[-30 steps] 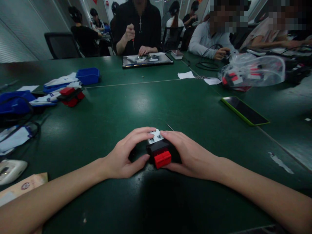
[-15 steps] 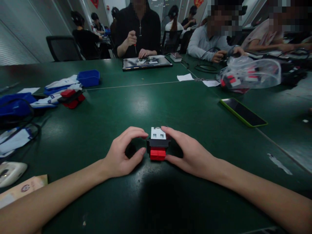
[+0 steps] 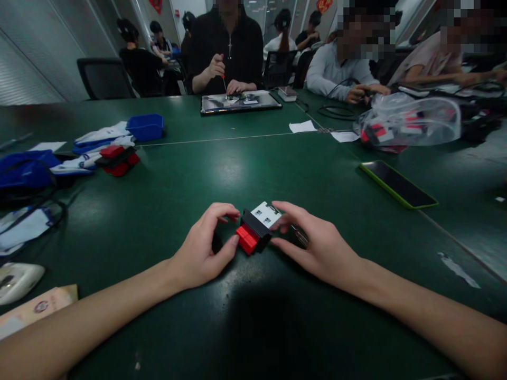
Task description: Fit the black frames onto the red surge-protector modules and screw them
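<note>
A small block (image 3: 259,228) with a white end, a black collar and a red end lies slantwise on the green table between my hands. My left hand (image 3: 208,245) has curved fingers apart, with its thumb tip at the red end and its fingertips near the black collar. Around the white end, the fingers of my right hand (image 3: 317,240) curl, and their tips touch its far corner and side. The right thumb is at the black collar. A thin shiny rod-like thing (image 3: 300,236) shows under the right palm; its kind is hidden.
A green-edged phone (image 3: 398,183) and a clear plastic bag (image 3: 412,121) lie to the right. On the left are a red and black block (image 3: 118,160), a blue tray (image 3: 145,127) and a white mouse-like device (image 3: 19,282). Opposite, a person holds a screwdriver (image 3: 224,79) over a flat panel (image 3: 241,103).
The block has turned on the table, first straight, then with its red end toward my left hand. My left fingers have come off the white end; the right fingers have shifted along it.
</note>
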{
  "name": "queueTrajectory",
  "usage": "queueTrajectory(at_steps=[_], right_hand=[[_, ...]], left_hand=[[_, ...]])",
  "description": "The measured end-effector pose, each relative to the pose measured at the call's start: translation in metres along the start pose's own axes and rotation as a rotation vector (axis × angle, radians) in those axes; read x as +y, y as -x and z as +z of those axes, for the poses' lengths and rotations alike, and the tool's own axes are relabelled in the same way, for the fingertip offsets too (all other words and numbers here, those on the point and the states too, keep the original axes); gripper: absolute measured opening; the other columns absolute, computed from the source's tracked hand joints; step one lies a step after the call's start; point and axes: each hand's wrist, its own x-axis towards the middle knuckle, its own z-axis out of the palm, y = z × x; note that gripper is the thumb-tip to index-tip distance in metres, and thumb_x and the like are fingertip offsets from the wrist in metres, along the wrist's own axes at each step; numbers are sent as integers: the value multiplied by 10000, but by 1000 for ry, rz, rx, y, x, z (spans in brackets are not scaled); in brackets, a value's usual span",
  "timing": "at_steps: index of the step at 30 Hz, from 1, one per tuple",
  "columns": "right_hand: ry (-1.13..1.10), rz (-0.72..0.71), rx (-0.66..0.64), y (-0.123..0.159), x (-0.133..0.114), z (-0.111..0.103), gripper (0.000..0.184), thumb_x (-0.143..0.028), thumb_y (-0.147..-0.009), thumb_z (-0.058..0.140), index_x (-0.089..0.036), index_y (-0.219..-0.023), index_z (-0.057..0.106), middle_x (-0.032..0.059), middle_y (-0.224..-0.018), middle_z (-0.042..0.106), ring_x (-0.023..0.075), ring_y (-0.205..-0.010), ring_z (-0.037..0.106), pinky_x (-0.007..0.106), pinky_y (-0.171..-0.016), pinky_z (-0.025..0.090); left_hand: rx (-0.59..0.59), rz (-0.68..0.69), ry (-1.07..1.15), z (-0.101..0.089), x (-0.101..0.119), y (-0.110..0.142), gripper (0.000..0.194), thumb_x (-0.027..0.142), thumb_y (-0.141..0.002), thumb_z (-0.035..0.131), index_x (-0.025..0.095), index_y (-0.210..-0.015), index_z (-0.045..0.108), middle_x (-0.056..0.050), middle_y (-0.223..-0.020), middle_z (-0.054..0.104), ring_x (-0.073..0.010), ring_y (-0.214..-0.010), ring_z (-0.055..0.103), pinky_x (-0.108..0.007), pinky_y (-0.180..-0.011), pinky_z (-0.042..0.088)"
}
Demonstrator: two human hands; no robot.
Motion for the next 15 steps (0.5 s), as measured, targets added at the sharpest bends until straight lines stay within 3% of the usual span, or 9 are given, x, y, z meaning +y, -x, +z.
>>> queueTrajectory(at_steps=[3, 5, 8, 15], right_hand=[[-21, -16, 16, -2, 0, -1, 491, -209, -957, 637, -187, -1416, 465, 102, -1174, 693, 209, -956, 700, 348, -872, 597], [-36, -16, 20, -3, 0, -1, 379, -198, -954, 637, -177, -1316, 527, 94, -1130, 703, 199, -931, 699, 325, -840, 592], [-43, 0, 13, -4, -2, -1, 241, -183, -941, 652, -175, -1170, 578, 71, -1037, 710, 190, -888, 692, 305, -799, 575], [-17, -47, 19, -3, -9, 0, 112, -242, -940, 675, -173, -943, 586, 31, -856, 681, 163, -731, 639, 273, -660, 484]], left_hand=[[-42, -24, 4, -1, 2, -2, 221, 195, -937, 569, 204, -1149, 506, -63, -1044, 615, -189, -916, 618, -322, -804, 535], [-82, -3, 19, -1, 3, -2, 285, 264, -896, 660, 212, -1123, 494, -53, -1027, 617, -194, -899, 617, -315, -781, 535], [-87, 15, 7, 0, 3, -1, 428, 288, -833, 751, 223, -1143, 462, -55, -1065, 614, -209, -956, 624, -324, -822, 536], [-138, -42, -66, 1, 1, -1, 423, 203, -932, 621, 216, -1315, 442, -97, -1217, 610, -219, -1076, 631, -353, -934, 532]])
